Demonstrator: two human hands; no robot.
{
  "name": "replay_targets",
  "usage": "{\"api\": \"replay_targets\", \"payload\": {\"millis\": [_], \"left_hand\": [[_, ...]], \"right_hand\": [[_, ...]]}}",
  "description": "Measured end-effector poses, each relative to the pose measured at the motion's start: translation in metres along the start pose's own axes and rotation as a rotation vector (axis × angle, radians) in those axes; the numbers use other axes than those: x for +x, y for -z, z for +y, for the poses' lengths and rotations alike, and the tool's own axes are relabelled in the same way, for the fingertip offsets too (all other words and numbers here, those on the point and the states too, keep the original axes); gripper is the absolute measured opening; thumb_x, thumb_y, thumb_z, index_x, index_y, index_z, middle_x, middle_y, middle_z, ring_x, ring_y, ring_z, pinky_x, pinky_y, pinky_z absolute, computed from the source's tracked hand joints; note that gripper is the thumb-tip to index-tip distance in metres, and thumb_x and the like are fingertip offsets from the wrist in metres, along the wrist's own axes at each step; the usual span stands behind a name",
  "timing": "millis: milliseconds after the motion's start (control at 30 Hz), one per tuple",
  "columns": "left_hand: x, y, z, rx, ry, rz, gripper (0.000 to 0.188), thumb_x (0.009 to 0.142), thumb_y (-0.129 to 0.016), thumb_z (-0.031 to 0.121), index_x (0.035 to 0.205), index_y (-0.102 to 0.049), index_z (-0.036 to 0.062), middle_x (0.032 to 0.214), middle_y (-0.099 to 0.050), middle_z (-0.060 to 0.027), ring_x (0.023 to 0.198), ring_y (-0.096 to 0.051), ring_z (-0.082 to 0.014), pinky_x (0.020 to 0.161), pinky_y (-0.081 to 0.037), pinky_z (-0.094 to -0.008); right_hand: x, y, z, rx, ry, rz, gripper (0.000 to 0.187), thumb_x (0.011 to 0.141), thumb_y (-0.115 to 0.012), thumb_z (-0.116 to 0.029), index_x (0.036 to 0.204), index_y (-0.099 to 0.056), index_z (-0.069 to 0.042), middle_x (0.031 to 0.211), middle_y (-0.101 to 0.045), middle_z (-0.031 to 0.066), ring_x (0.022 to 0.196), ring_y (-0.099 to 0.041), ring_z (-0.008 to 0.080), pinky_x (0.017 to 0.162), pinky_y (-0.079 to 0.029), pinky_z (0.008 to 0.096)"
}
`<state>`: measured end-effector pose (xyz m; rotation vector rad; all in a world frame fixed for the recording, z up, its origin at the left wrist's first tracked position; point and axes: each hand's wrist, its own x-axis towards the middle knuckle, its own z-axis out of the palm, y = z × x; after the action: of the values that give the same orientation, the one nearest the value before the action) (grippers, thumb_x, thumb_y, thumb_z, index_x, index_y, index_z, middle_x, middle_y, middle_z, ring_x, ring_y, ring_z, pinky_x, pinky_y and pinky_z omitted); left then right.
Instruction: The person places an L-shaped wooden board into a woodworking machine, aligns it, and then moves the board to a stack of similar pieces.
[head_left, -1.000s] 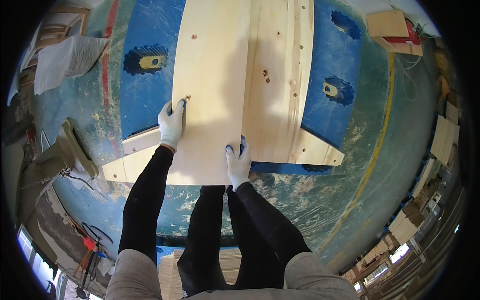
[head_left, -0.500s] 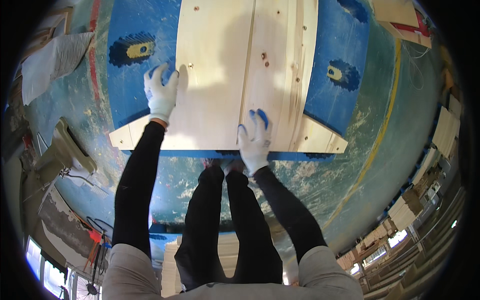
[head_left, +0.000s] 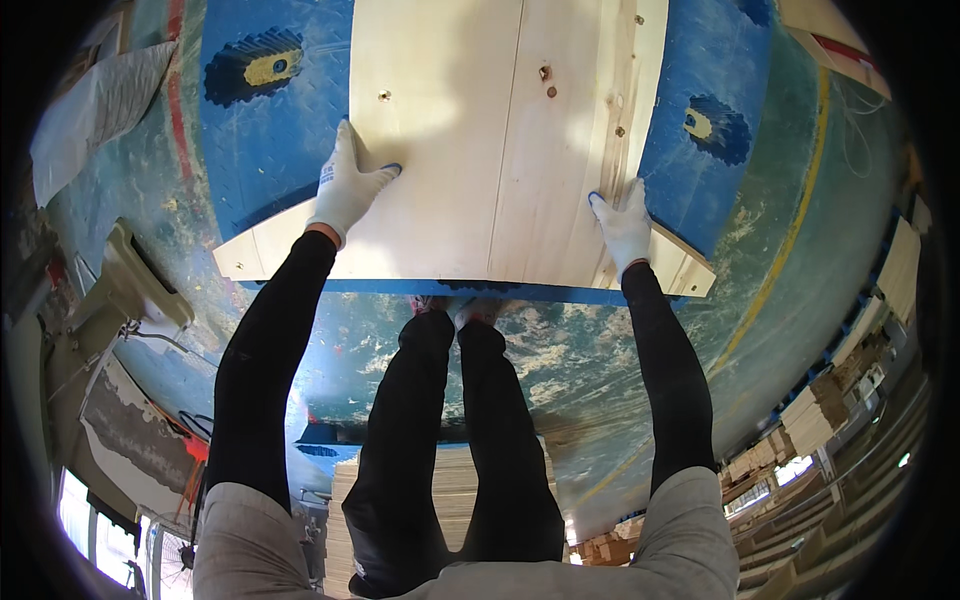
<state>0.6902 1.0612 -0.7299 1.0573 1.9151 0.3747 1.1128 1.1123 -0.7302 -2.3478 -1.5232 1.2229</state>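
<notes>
Two long pale wooden boards, a left board (head_left: 430, 190) and a right board (head_left: 555, 180), lie side by side with a thin seam between them. My left hand (head_left: 350, 192), in a white glove with blue fingertips, holds the left board's outer edge, its thumb spread over the top face. Along the right board's outer edge, my right hand (head_left: 625, 220), gloved alike, has its fingers at the side and its thumb on top. Both hands' fingers are partly hidden at the edges. Pale wooden end pieces (head_left: 245, 255) stick out past both sides near me.
The boards rest on a blue metal platform (head_left: 290, 145) with jagged cut-outs. A beige machine part (head_left: 140, 285) stands at the left, and a wood stack (head_left: 450, 500) lies below my legs. Yellow floor line (head_left: 785, 255) runs along the right; timber stacks (head_left: 805, 415) stand beyond it.
My right hand has moved from the near middle of the boards to the right outer edge. My left hand has turned and taken hold of the left edge. The seam looks narrower.
</notes>
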Motion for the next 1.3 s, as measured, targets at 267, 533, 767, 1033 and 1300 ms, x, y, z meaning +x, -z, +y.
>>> {"api": "replay_targets", "payload": {"millis": [267,533,767,1033,1300], "left_hand": [[-0.001,0.001,-0.007,0.004,-0.004,-0.016,0.103,0.083,-0.082,0.023,0.156,-0.016,-0.0076,0.153,-0.039,-0.0282,0.142,-0.042,-0.0358,0.115,-0.037,-0.0356],[-0.024,0.018,-0.006,0.225,-0.090,0.152,0.097,0.088,-0.076,0.033,0.154,-0.020,-0.0094,0.154,-0.037,-0.0308,0.145,-0.036,-0.0401,0.116,-0.034,-0.0411],[-0.245,0.076,-0.021,-0.144,0.222,0.106,0.056,0.086,-0.072,0.034,0.131,-0.059,0.0046,0.113,-0.068,-0.0213,0.108,-0.066,-0.0363,0.094,-0.051,-0.0438],[-0.557,0.081,-0.005,-0.375,0.633,0.226,0.051,0.086,-0.070,0.033,0.124,-0.064,-0.0005,0.111,-0.071,-0.0198,0.105,-0.069,-0.0306,0.092,-0.051,-0.0380],[-0.583,-0.022,0.009,-0.604,0.700,0.279,0.045,0.086,-0.070,0.031,0.117,-0.066,-0.0013,0.102,-0.072,-0.0190,0.100,-0.071,-0.0295,0.088,-0.053,-0.0374]], "right_hand": [[-0.012,-0.002,-0.016,-0.072,-0.037,-0.009,0.096,0.084,-0.077,-0.027,0.154,-0.022,0.009,0.158,-0.033,0.0279,0.148,-0.033,0.0341,0.120,-0.028,0.0365],[-0.037,0.016,-0.050,-0.180,0.164,0.096,0.087,0.089,-0.072,-0.026,0.153,-0.026,0.009,0.156,-0.037,0.0257,0.145,-0.038,0.0360,0.118,-0.031,0.0383],[-0.188,0.069,-0.093,-0.131,0.054,-0.258,0.055,0.089,-0.070,-0.025,0.135,-0.057,0.003,0.131,-0.064,0.0206,0.122,-0.062,0.0288,0.103,-0.048,0.0372],[-0.312,0.088,-0.145,-0.153,0.400,-0.653,0.044,0.089,-0.070,-0.030,0.121,-0.065,-0.001,0.117,-0.071,0.0168,0.112,-0.067,0.0281,0.097,-0.050,0.0349],[-0.284,0.035,-0.192,-0.455,0.553,-0.659,0.054,0.087,-0.073,-0.030,0.131,-0.061,-0.001,0.130,-0.066,0.0187,0.119,-0.063,0.0298,0.104,-0.047,0.0371]]}}
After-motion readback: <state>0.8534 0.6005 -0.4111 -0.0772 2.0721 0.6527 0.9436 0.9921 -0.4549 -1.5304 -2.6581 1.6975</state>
